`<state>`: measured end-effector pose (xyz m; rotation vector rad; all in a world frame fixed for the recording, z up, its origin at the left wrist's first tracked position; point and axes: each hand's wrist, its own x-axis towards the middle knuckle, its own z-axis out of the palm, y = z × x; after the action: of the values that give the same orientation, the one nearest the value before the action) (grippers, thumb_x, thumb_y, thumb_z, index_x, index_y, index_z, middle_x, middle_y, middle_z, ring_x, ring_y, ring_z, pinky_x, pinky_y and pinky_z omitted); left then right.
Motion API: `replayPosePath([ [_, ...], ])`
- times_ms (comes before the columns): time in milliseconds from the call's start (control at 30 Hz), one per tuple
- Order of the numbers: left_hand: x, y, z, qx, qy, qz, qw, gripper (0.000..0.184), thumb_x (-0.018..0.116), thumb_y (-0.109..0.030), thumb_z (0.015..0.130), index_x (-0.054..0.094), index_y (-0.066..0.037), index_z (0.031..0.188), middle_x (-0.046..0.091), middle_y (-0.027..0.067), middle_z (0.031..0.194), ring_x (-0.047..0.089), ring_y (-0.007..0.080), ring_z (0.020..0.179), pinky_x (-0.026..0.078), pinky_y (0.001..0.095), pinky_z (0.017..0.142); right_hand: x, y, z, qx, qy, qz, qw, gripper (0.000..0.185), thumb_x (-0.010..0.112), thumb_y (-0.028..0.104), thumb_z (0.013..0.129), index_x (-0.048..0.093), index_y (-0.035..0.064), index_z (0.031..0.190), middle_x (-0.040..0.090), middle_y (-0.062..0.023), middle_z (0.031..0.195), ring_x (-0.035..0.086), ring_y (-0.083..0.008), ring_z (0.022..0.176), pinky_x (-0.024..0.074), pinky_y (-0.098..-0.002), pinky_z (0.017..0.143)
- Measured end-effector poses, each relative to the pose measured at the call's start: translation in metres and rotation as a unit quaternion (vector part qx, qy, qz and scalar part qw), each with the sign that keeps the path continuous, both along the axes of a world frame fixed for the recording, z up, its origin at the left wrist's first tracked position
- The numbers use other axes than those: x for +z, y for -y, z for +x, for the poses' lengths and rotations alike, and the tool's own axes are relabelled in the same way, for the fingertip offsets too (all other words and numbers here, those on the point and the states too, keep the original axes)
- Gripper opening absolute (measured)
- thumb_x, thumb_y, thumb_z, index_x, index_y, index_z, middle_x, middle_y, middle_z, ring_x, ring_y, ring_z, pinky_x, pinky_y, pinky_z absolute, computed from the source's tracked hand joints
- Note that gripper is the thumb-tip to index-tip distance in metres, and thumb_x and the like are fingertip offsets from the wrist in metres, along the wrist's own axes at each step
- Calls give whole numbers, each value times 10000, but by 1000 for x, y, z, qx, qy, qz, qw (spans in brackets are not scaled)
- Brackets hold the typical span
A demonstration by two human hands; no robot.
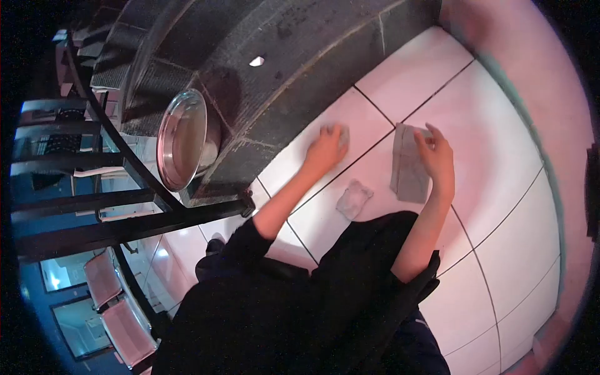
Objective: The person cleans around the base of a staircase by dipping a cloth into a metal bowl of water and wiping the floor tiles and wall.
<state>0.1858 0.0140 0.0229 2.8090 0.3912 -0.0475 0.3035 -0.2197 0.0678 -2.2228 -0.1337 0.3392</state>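
My left hand (pixel 328 147) is above the white tiles near the dark step, its fingers curled round a small greyish lump that is blurred and mostly hidden. My right hand (pixel 437 156) hovers at the right side of a grey, flat, rectangular piece (pixel 407 165). Its thumb and fingers are apart, and whether they touch the piece is unclear. This piece looks like folded cloth or board, with a seam along its left edge. Between my arms a crumpled whitish piece (pixel 354 200), like a rag or small bag, lies on the floor.
A shiny metal basin (pixel 164 156) stands tilted in view on the dark stone steps (pixel 275 69). A small white scrap (pixel 257 61) lies on a step. Black railing (pixel 125 228) is at left, metal seats (pixel 125 325) at lower left, and a pinkish wall (pixel 531 69) at right.
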Motion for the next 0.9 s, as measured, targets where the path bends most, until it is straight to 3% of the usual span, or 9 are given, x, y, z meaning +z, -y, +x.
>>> replayPosePath([
  [167,9,27,-85,-6,-61,-58,996,440,575,-260,787,369,-74,1128,461,236,988,567,425,700,495,487,597,3,9,-6,-36,-20,-21,999,595,574,480,790,510,59,1205,609,-200,1003,610,-300,907,469,-363,785],
  [367,6,14,-18,-1,-21,-28,999,376,573,-249,789,377,-61,1050,472,228,969,573,420,692,502,471,596,15,8,-7,-36,-49,4,998,561,558,447,809,510,53,1206,607,-192,1020,615,-289,894,471,-358,772],
  [500,1,-3,28,-42,-22,17,999,431,603,-234,766,344,-60,1062,463,241,991,592,394,694,522,430,574,6,1,-1,-62,-46,-1,997,535,549,426,819,511,60,1207,613,-188,1005,617,-290,885,473,-358,764],
  [567,5,-6,40,-45,-2,15,999,419,597,-228,772,337,-56,1052,466,238,987,590,404,693,521,437,578,-1,-4,-1,-18,-37,31,999,525,546,422,820,509,74,1212,616,-185,998,619,-287,878,472,-357,768],
  [700,2,9,7,-35,-18,7,999,423,607,-218,765,338,-56,1049,464,228,989,591,400,685,522,428,563,4,-1,0,7,-54,28,998,519,542,422,824,508,85,1217,617,-179,1006,618,-289,879,470,-359,773],
  [900,18,32,-86,-43,-136,-22,990,404,599,-251,778,357,-42,1025,439,223,1043,571,416,691,511,445,578,4,11,-5,-49,-43,-12,998,508,548,417,822,513,97,1215,618,-172,1014,621,-275,870,470,-358,771],
])
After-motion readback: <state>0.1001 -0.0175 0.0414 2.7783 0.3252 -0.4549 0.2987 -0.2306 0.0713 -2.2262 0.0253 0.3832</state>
